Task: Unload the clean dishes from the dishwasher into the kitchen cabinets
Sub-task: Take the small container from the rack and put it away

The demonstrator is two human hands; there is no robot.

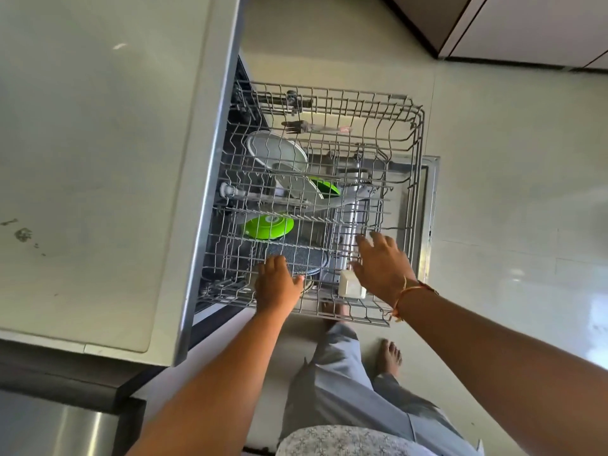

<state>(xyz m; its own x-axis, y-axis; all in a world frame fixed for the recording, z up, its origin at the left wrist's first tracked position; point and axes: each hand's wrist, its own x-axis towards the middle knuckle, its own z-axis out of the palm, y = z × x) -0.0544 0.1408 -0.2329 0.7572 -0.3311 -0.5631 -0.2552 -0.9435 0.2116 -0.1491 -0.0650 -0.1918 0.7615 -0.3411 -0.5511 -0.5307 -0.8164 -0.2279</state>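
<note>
The dishwasher's upper wire rack (388, 106) is pulled out from under the counter. Through its wires I see the lower rack's dishes: white plates (276, 151), a green plate (268, 227), another green one (327, 187) and a dark grey speckled dish (306, 255). A fork (299, 126) lies on the upper rack's far side. My left hand (274, 286) grips the rack's near wires, fingers curled over them. My right hand (381, 264) hovers over the rack's near right part with fingers spread, beside a small white block (350, 284).
A pale counter (98, 159) covers the left. The open dishwasher door (431, 205) lies below the rack. Pale floor tiles (513, 192) spread to the right, with cabinet fronts (526, 24) at the top right. My bare feet (390, 355) stand just in front of the rack.
</note>
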